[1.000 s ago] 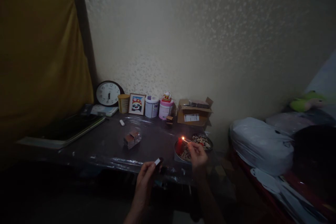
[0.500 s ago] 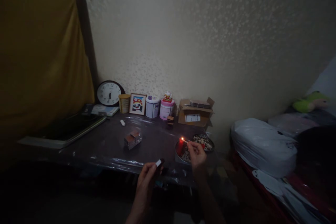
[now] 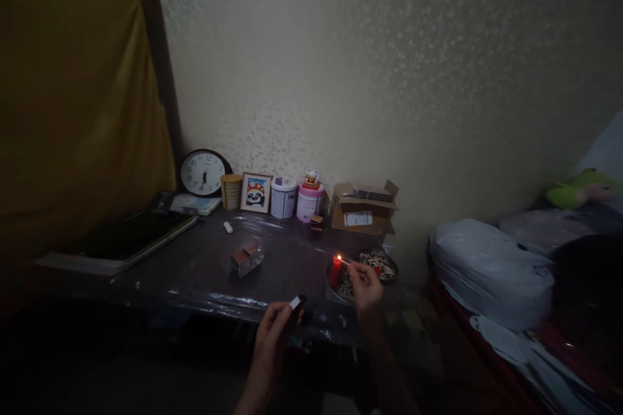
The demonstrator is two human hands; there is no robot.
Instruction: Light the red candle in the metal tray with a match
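My right hand point(image 3: 366, 285) pinches a thin match point(image 3: 345, 262), its tip at a small flame on top of a red candle point(image 3: 335, 272). The candle stands upright in a round tin point(image 3: 346, 300) that holds many matchsticks. My left hand point(image 3: 276, 324), closed, grips a small matchbox point(image 3: 296, 302) above the table's front edge. Behind my right hand sits a second round container point(image 3: 396, 271) with loose matches. A clear-wrapped pack of matchboxes point(image 3: 247, 259) lies left of the candle.
Along the wall stand a clock point(image 3: 203, 172), a yellow tub point(image 3: 232, 192), a framed panda picture point(image 3: 256, 194), a white canister point(image 3: 283, 198), a pink canister point(image 3: 309, 205) and an open cardboard box point(image 3: 361, 215). White plastic bags point(image 3: 489, 272) lie at the right.
Both hands hold nearly the same positions, the match still at the candle's top. The red candle looks slightly brighter; the view has barely shifted.
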